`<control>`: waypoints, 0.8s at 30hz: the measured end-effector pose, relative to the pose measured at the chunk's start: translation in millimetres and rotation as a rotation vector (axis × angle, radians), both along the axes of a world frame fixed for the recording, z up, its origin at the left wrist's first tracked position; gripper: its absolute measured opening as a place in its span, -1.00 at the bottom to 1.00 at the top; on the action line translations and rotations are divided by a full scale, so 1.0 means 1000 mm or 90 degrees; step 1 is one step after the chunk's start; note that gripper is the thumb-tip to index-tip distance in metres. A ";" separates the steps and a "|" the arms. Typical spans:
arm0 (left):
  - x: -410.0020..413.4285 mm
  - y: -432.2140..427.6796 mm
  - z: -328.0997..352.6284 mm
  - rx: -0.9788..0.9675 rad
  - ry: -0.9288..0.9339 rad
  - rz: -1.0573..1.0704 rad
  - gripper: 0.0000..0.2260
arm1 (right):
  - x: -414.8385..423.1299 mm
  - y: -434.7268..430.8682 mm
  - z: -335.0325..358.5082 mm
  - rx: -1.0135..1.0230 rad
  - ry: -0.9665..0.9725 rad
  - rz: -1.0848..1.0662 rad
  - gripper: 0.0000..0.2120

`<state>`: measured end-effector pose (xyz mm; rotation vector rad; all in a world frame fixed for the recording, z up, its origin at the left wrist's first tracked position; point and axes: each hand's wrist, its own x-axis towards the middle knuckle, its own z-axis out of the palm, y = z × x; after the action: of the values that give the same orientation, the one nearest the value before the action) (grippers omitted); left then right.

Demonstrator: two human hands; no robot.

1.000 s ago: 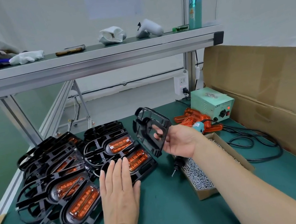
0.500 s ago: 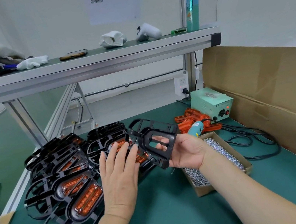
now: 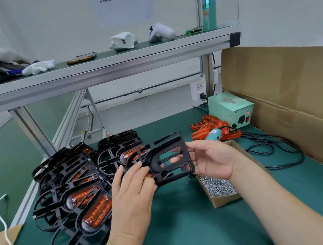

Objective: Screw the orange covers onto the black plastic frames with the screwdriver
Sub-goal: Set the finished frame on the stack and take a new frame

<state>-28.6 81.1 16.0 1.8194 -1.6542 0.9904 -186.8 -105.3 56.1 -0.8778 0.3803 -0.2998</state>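
A green bench top runs under both forearms, with a tall cardboard sheet standing well to the right of the right hand and a metal shelf crossing above and beyond both hands. Just left of the left hand lies a heap of finished frames, black with orange covers already fitted.

Between the hands, raised off the bench, is a bare black frame. The right hand grips its right edge, thumb on the front and fingers behind, showing through the opening. The left hand holds its left side, fingers laid over the edge and thumb at the lower rim.

Beyond the right hand sits a pale green power box, and nearer that hand a pile of loose orange covers. A cardboard box of screws lies under the right wrist. The screwdriver shows its blue handle just above the right hand – the rest is hidden behind it, so whether that hand holds it too cannot be told. Its black cable loops to the right.
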 end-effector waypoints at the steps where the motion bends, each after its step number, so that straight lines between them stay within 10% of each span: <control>1: -0.004 0.003 -0.002 0.006 -0.005 0.006 -0.80 | -0.004 -0.001 0.000 -0.001 -0.003 -0.006 -0.67; 7: -0.016 0.013 -0.017 0.007 0.002 0.021 -0.81 | -0.021 -0.012 -0.015 0.040 0.040 -0.128 -0.72; 14: -0.011 0.030 -0.044 0.068 -0.020 0.042 -0.93 | -0.029 -0.031 -0.040 -0.203 0.274 -0.478 -0.91; 24: -0.017 0.035 -0.062 0.158 -0.051 0.046 -0.90 | -0.005 -0.040 -0.055 -0.366 0.421 -0.463 -0.51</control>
<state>-45.3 116.4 -46.2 2.0359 -1.8412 0.9338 -191.8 -145.7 0.9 -1.3803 1.2812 -0.8180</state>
